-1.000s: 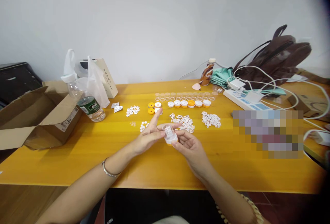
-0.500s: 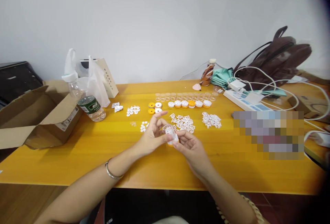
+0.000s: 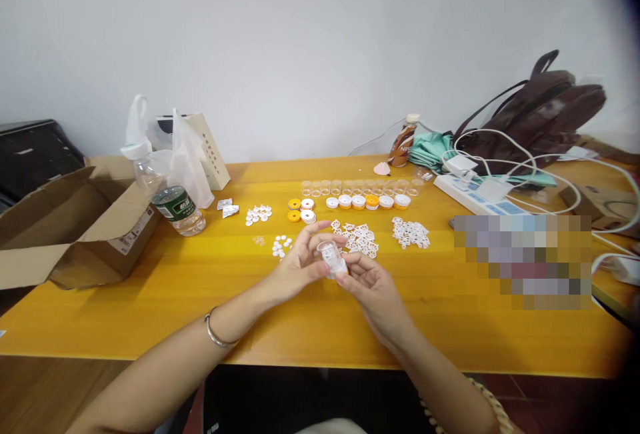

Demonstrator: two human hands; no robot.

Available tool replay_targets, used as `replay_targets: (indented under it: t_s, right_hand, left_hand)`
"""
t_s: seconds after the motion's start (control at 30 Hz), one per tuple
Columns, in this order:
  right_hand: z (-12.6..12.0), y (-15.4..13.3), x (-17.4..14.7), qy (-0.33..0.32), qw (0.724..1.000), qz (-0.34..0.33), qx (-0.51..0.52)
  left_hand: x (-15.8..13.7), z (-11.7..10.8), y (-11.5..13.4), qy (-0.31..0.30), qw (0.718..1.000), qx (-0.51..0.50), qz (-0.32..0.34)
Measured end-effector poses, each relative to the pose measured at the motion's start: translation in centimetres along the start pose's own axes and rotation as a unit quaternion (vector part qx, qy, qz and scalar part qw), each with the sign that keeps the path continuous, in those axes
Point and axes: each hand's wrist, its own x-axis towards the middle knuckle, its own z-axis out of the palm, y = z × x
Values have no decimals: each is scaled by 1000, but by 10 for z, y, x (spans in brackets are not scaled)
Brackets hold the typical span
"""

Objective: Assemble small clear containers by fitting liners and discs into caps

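Between my two hands is a small clear plastic cup with white parts inside and an orange-and-white base, held tilted above the table. My left hand grips its clear side with thumb and curled fingers. My right hand pinches the base end. Just beyond lie a pile of white openwork plastic pieces and a second such pile. Farther back stand a row of white and orange round caps and a row of clear cups. Small white discs lie left of my left hand.
On the left are an open cardboard box, a water bottle and a plastic bag. At the right sit a power strip with tangled cables, a brown bottle and a dark backpack. White stemmed discs lie mid-left.
The fingers of my left hand have curled down around the clear cup. The cup has turned slightly in my grip, so less of its orange base shows.
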Motion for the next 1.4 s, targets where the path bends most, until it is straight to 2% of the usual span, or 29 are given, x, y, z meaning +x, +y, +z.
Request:
replay_targets:
  t_s: [0.07,0.2,0.33,0.47,0.6,0.67,0.93,1.17,1.3,1.4]
  right_hand:
    - [1,-1,0,1,1000,2,10]
    - [1,-1,0,5,1000,-3,11]
    - [1,0,0,-6,1000,-3,17]
    - [1,0,0,-16,1000,0,18]
    - [0,0,-1,6,1000,-13,-2]
    - [0,0,-1,2,1000,-9,0]
    - [-1,0,-1,-21,999,11,32]
    - [-1,1,0,-52,995,10,83]
    - [2,-1,-1,-37,992,22,118]
    - [4,-3,-3,-81,986,73,125]
  left_hand:
    - [0,0,0,7,1000,6,15]
    - [1,-1,1,-35,998,-45,-28]
    - [2,-1,1,19,999,0,30]
    - [0,0,3,-31,999,-2,-16]
    - [0,1,7,28,997,73,-20]
    - [0,0,8,34,993,110,-37]
    - [0,-12,5,-44,995,82,-36]
    - [4,-19,13,-142,977,147,-53]
    - [4,-19,15,-130,978,162,-29]
    - [3,-16,15,-114,983,145,-23]
